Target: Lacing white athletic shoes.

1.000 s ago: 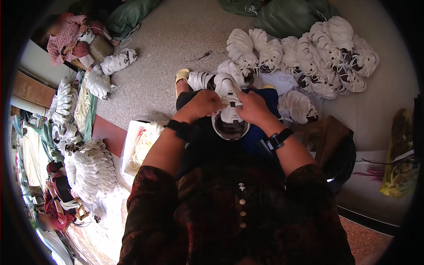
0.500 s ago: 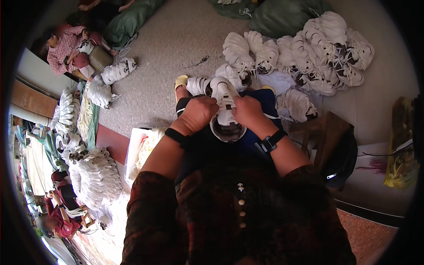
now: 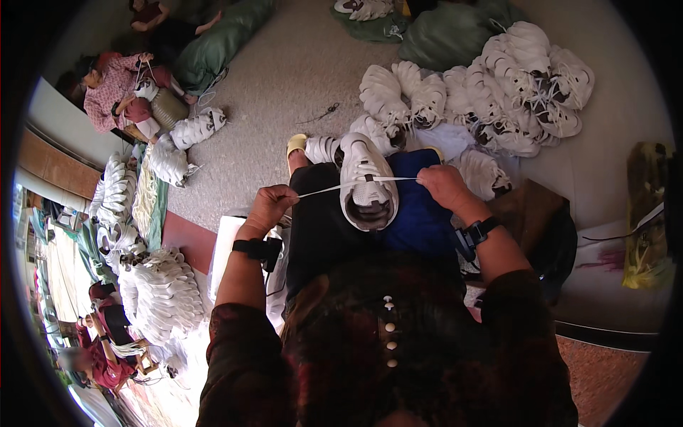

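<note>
L hand point(image 3: 272, 205) & R hand point(image 3: 445, 186) pinch lace point(image 3: 398, 178) taut — shoe point(image 3: 367, 193) betw. grips, on lap point(image 3: 423, 213), prob. for steadiness.

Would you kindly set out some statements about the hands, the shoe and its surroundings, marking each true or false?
1. The left hand and the right hand both pinch a white lace. True.
2. The lace hangs slack. False: it is drawn taut to either side of the white shoe.
3. The shoe's opening faces the person's torso. True.
4. The right hand touches the shoe's toe. False: it is apart from the shoe, out to the right.
5. Each wrist wears a dark band. True.
6. The shoe pile at upper right is black. False: it is mostly white.
</note>
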